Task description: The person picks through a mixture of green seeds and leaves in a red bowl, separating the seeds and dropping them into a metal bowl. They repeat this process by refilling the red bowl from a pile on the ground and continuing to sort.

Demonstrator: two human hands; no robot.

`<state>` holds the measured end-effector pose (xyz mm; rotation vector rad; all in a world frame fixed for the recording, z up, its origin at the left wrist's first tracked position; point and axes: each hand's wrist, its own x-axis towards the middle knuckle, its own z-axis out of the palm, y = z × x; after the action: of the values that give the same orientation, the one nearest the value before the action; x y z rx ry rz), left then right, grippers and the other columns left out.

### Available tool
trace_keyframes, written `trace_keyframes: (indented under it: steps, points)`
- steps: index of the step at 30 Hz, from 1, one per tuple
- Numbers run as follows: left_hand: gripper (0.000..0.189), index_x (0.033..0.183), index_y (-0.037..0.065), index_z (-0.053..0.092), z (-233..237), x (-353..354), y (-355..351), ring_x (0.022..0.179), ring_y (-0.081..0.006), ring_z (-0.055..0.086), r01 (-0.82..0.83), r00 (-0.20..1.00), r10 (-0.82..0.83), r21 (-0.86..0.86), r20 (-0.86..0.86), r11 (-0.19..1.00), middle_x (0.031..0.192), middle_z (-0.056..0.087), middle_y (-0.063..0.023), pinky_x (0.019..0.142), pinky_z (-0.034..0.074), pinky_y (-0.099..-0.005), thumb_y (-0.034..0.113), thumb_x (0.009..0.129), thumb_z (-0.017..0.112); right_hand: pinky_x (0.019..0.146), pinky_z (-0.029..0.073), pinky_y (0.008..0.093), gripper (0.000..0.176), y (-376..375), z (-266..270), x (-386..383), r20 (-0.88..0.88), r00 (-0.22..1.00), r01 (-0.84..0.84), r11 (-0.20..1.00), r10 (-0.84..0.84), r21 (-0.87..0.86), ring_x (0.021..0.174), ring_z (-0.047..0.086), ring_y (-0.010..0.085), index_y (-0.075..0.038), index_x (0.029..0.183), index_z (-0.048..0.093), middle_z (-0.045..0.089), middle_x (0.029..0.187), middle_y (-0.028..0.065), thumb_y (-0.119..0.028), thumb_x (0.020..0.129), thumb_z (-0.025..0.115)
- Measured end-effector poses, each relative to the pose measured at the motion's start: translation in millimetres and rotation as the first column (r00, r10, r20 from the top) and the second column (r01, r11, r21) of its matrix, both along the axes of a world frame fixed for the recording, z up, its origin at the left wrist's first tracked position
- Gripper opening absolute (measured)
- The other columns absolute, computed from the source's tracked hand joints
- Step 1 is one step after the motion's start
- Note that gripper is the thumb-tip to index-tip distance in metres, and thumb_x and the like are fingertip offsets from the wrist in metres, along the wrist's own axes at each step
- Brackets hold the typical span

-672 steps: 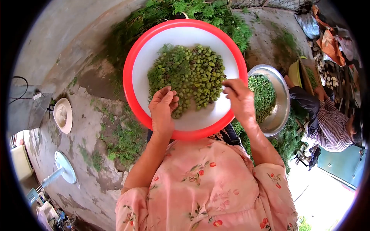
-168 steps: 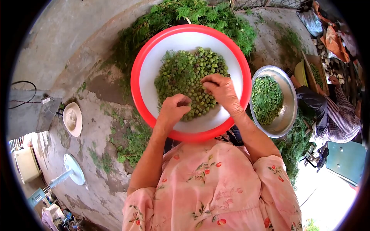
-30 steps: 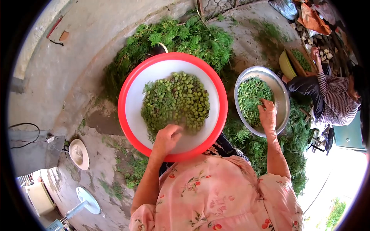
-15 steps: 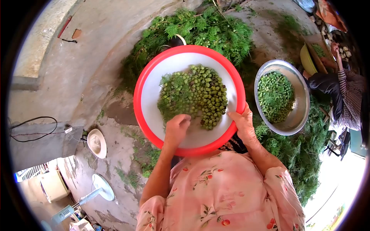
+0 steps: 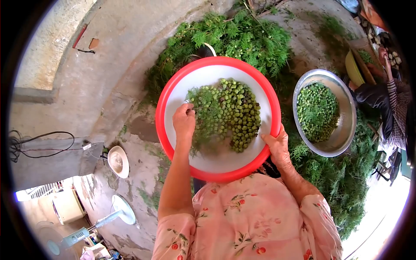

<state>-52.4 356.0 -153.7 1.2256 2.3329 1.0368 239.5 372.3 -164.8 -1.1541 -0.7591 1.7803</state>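
In front of me is a white basin (image 5: pixel 173 93) with a broad red rim. Round green seed cones (image 5: pixel 245 117) lie bunched on its right side, and feathery green sprigs (image 5: pixel 206 106) cover the left side. My left hand (image 5: pixel 185 123) is inside the basin at the left edge of the sprigs, fingers curled in a pinch on some of them; the fingertips are partly hidden. With the thumb over the rim and the fingers out of sight below, my right hand (image 5: pixel 278 147) grips the basin at its lower right.
A metal bowl (image 5: pixel 349 125) of green cones stands to the right on cut branches (image 5: pixel 333 182). More leafy branches (image 5: pixel 234 37) are heaped behind the basin. Another person (image 5: pixel 390 99) sits at far right by a yellow-green container (image 5: pixel 354 69). A hat (image 5: pixel 118 161) and a fan (image 5: pixel 123 210) are at left.
My left hand has moved from the basin's lower middle up and left to the edge of the sprigs. My right hand still holds the rim. The whole view has shifted slightly.
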Motion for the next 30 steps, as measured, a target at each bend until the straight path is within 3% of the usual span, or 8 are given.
trace_keyframes:
  steps: [3, 10, 19, 22, 24, 28, 30]
  points:
    - [0.022, 0.098, 0.004, 0.063, -14, 1, -4, 0.083, -0.0261, 0.059, 0.005, 0.998, -0.004, 0.031, -0.060, 0.999, 0.096, 0.061, -0.0111, 0.074, 0.047, -0.0340, 0.002, 0.077, 0.060, 0.081, 0.048, 0.0312, 0.052, -1, -3, -1, -0.016, 1.000, 0.021, 1.000, -0.021, -0.006, 0.092, 0.056, 0.0164, -0.003, 0.124, 0.045, 0.058, 0.105, 0.0071, 0.007, 0.074, 0.057]
    - [0.028, 0.101, 0.007, 0.061, -32, 15, -2, 0.092, -0.0313, 0.053, 0.016, 0.918, -0.026, -0.028, -0.396, 0.999, 0.096, 0.057, -0.0109, 0.079, 0.044, -0.0401, 0.006, 0.073, 0.066, 0.081, 0.048, 0.0308, 0.057, 0, -4, -1, 0.038, 0.999, 0.006, 1.000, -0.007, 0.007, 0.092, 0.056, 0.0144, -0.004, 0.126, 0.045, 0.059, 0.105, 0.0054, 0.009, 0.072, 0.057]
    - [0.019, 0.088, 0.005, 0.062, -33, 16, -1, 0.088, -0.0314, 0.053, 0.007, 0.923, -0.033, -0.069, -0.382, 0.998, 0.087, 0.056, -0.0121, 0.077, 0.043, -0.0402, 0.009, 0.070, 0.069, 0.079, 0.047, 0.0303, 0.049, 0, -2, -2, 0.070, 0.998, -0.003, 0.999, -0.001, 0.048, 0.089, 0.057, 0.0152, -0.004, 0.121, 0.048, 0.059, 0.101, 0.0055, 0.004, 0.074, 0.058]
    - [0.016, 0.085, 0.004, 0.063, -37, 15, -4, 0.080, -0.0267, 0.055, -0.036, 0.975, 0.054, 0.088, -0.215, 0.995, 0.084, 0.057, -0.0096, 0.071, 0.045, -0.0372, 0.005, 0.070, 0.069, 0.079, 0.047, 0.0296, 0.048, 1, -3, -1, 0.087, 0.996, -0.032, 0.997, 0.026, 0.072, 0.089, 0.056, 0.0155, -0.004, 0.120, 0.049, 0.059, 0.101, 0.0056, 0.003, 0.074, 0.059]
    - [0.015, 0.085, 0.004, 0.063, -38, 14, -7, 0.071, -0.0200, 0.055, -0.092, 0.993, 0.074, 0.203, 0.097, 0.975, 0.081, 0.059, -0.0063, 0.064, 0.045, -0.0323, 0.004, 0.071, 0.068, 0.079, 0.047, 0.0302, 0.047, 1, 1, -1, 0.109, 0.993, -0.047, 0.997, 0.040, 0.063, 0.090, 0.056, 0.0158, -0.003, 0.120, 0.049, 0.060, 0.101, 0.0062, 0.003, 0.074, 0.060]
    - [0.012, 0.087, 0.001, 0.063, -5, 21, -12, 0.060, -0.0080, 0.052, -0.194, 0.835, 0.024, 0.253, 0.550, 0.948, 0.074, 0.060, -0.0014, 0.053, 0.041, -0.0221, 0.003, 0.075, 0.067, 0.082, 0.047, 0.0321, 0.051, 9, 9, 0, 0.246, 0.963, -0.119, 0.993, 0.113, 0.009, 0.093, 0.056, 0.0164, -0.001, 0.123, 0.045, 0.059, 0.103, 0.0075, 0.001, 0.075, 0.062]
    - [0.011, 0.087, 0.000, 0.064, 3, 24, -15, 0.059, -0.0064, 0.051, -0.215, 0.775, -0.009, 0.277, 0.632, 0.937, 0.072, 0.060, -0.0015, 0.051, 0.039, -0.0199, 0.002, 0.076, 0.066, 0.085, 0.046, 0.0322, 0.056, 11, 7, -1, 0.335, 0.941, -0.103, 0.987, 0.058, 0.121, 0.099, 0.054, 0.0178, 0.000, 0.127, 0.041, 0.056, 0.111, 0.0103, 0.000, 0.075, 0.063]
